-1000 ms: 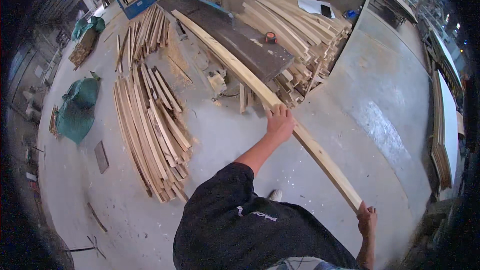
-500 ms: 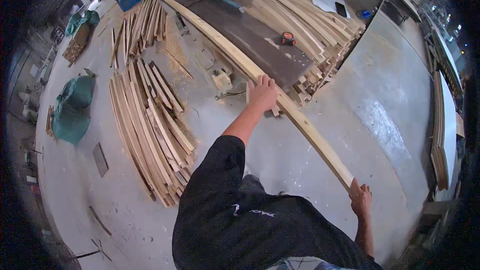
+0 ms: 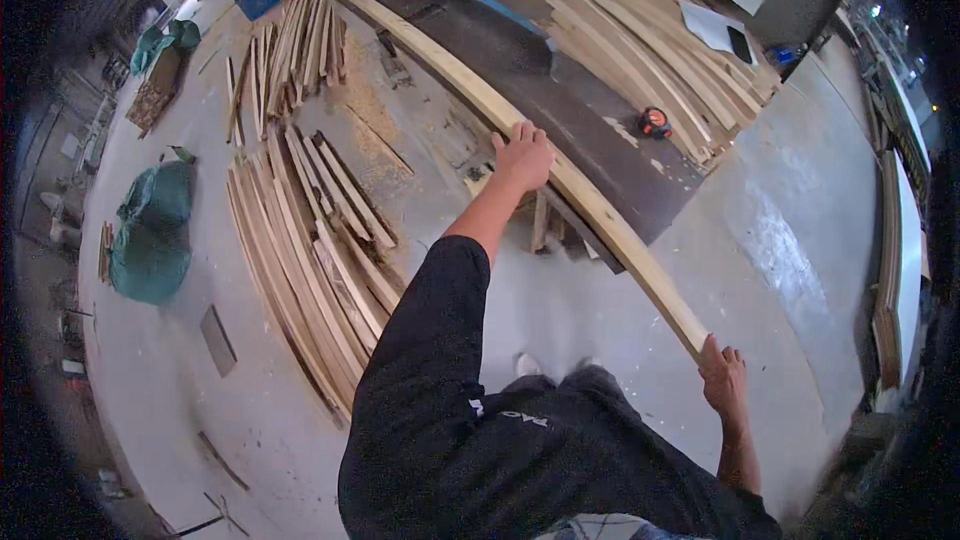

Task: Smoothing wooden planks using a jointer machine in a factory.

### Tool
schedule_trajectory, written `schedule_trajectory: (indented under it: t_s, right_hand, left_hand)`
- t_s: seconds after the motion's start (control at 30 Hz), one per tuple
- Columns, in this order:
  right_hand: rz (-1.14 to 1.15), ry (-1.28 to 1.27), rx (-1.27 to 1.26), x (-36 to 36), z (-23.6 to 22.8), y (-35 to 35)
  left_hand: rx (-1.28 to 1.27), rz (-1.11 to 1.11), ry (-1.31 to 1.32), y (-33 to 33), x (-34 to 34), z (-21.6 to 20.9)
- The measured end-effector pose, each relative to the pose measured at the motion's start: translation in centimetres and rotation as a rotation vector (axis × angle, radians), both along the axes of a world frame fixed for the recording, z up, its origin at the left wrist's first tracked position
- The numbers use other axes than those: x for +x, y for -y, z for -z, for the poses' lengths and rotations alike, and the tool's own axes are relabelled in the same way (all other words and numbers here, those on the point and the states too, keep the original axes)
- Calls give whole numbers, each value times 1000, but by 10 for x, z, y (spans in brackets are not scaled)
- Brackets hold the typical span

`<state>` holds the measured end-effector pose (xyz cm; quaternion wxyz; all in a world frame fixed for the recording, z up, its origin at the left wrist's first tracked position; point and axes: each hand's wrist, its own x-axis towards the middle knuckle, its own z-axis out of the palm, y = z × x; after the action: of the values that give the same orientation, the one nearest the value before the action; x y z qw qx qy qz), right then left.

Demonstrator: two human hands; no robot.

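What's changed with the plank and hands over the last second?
The plank has moved forward along the dark table: the left hand, earlier short of the table's end, is now beside its long edge. Nothing was taken up or let go. The right hand still grips the near end; the tape measure stays put.

Board — left grip on top, right grip at end.

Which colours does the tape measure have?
The tape measure is orange and black; head view shows it best.
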<state>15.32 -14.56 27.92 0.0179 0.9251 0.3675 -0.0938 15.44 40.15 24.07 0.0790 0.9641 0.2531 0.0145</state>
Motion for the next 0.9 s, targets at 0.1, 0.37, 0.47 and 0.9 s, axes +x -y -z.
schedule_trajectory:
  t_s: [0.1,0.37,0.47,0.9]
  right_hand:
    - [-14,-25,37,8,2,-38]
    - [-142,-99,87,40,4,-167]
    - [-161,-80,112,55,4,-225]
    - [-423,-136,284,127,12,-548]
  left_hand:
    - [-14,-1,-37,-46,8,2]
    - [17,-29,-49,-174,26,-1]
    - [24,-41,-58,-233,35,-3]
    - [33,-400,563,-319,-52,102]
